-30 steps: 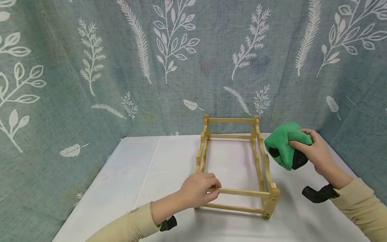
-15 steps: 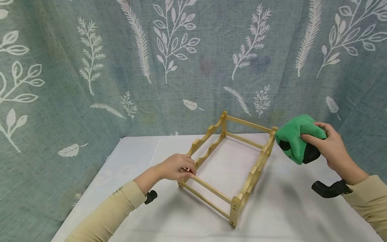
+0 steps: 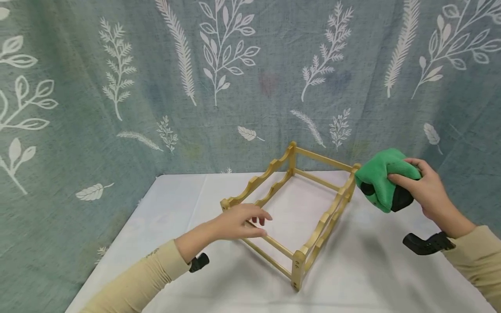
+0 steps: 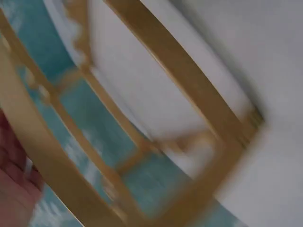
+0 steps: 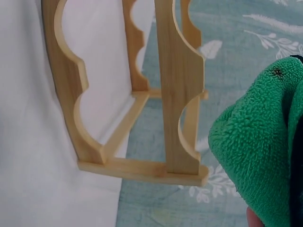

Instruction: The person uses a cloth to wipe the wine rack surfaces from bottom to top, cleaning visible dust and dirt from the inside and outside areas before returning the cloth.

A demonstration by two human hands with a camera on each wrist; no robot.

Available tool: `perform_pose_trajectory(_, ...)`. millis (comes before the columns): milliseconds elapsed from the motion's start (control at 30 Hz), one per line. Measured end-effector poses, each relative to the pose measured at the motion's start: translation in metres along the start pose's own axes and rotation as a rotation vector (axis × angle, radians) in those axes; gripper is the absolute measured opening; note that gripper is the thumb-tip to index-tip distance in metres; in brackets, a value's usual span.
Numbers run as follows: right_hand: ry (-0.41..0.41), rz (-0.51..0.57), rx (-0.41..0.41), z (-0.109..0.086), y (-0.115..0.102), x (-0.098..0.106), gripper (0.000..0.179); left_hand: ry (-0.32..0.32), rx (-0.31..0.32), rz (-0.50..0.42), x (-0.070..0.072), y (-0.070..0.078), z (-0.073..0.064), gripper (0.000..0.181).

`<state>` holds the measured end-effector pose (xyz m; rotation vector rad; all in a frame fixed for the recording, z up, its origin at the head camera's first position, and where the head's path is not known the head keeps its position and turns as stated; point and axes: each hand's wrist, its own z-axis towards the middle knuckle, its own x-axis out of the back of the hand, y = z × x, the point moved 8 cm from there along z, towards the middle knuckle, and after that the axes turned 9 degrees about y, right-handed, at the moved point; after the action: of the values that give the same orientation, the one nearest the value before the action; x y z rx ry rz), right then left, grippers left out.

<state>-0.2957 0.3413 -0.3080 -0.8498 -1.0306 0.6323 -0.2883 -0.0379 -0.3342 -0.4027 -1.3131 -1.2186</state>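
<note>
Currently, your right hand [image 3: 430, 191] pinches a soft green plush with black patches [image 3: 377, 176], thumb across its near face and fingers over the top. The fabric creases under the grip. Your left hand [image 3: 239, 221] grips nothing: thumb and fingers are parted, fingers loosely bent, over the near end of a light-wood, rectangular rack with scalloped side rails [image 3: 298, 266]. Whether any left fingertip touches the near rail, you cannot tell; the left wrist view is blurred.

The rack stands at an angle on a white-covered tabletop [image 3: 176, 208], and the white surface shows through its frame. The plush is outside it, raised over the table beside the rack's far right corner; a narrow gap separates the two in the right wrist view.

Pose: your left forearm enters from the lower left in a beige sleeve [image 3: 137, 278], back of the hand upward. Your right forearm reaches in from the lower right, hand angled toward the rack. Behind stands a blue-grey curtain with white leaf prints [image 3: 266, 56].
</note>
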Motion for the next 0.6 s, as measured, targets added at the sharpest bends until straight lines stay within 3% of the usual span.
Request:
perform_pose_trajectory(100,-0.012,0.002,0.002,0.002,-0.001,-0.002,0.066,-0.022,0.21,-0.116,-0.019,0.022,0.009,0.042)
perform_pose_trajectory(200,-0.021,0.006,-0.005,0.002,-0.001,-0.005,0.065,-0.056,0.293,-0.094,-0.04,0.04,0.017,0.054)
perform_pose_trajectory(367,-0.029,0.015,-0.012,0.0,0.002,-0.008,0.06,-0.044,0.31,0.005,-0.061,0.056,0.028,0.054)
perform_pose_trajectory(500,-0.02,0.019,-0.006,-0.001,0.002,-0.006,0.059,0.008,0.302,0.016,-0.064,0.058,0.031,0.045)
perform_pose_trajectory(600,-0.01,0.026,-0.006,-0.002,0.002,-0.002,0.056,0.006,0.278,0.002,-0.062,0.058,0.03,0.046)
